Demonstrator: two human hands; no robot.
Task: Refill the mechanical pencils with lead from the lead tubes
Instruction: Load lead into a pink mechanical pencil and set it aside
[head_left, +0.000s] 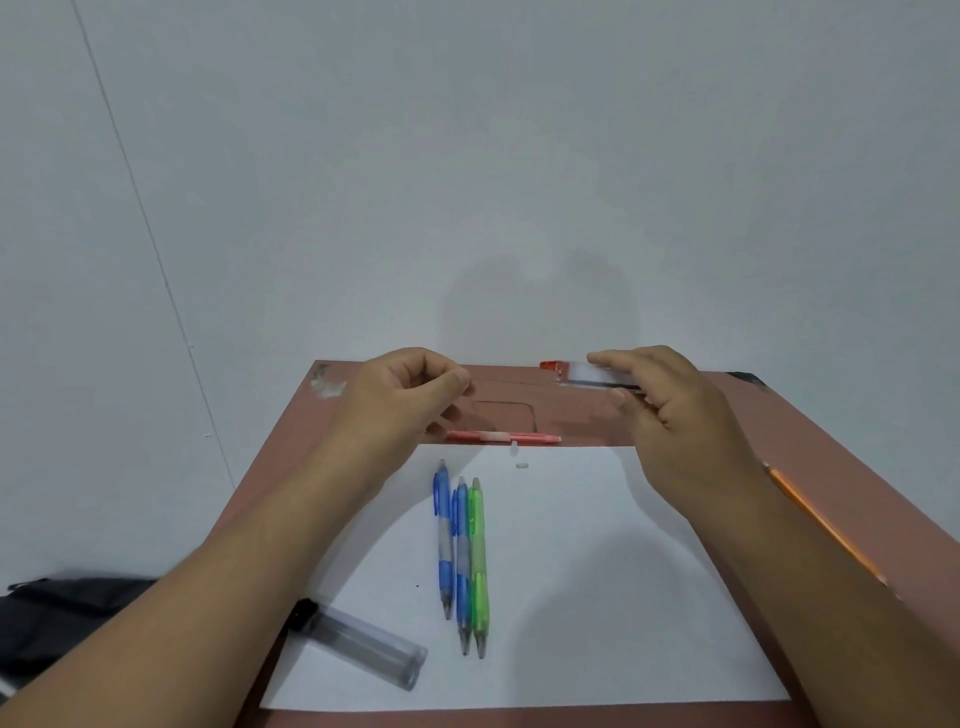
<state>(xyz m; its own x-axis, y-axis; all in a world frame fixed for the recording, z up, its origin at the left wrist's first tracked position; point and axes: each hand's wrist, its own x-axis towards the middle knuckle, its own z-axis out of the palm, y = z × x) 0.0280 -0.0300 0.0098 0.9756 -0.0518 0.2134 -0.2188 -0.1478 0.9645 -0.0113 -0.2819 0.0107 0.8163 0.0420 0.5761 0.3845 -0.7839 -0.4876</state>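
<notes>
My right hand (670, 410) grips a clear lead tube (587, 376) with a red cap, held level above the far edge of the tabletop (675, 467). My left hand (400, 400) pinches its fingertips; I cannot tell around what. 3 mechanical pencils (462, 556) lie together on white paper (597, 597); a pink pencil (501, 437) lies beyond; a second tube (358, 643) rests near-left.

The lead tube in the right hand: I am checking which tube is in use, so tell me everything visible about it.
The lead tube is a flat, clear plastic case with a red cap end pointing left. It is held roughly level above the far edge of the table. A dark line of leads shows along its lower side. The right hand pinches its right end between its fingers, hiding that end. Nothing else touches it. Whether the cap is open cannot be told.
</notes>
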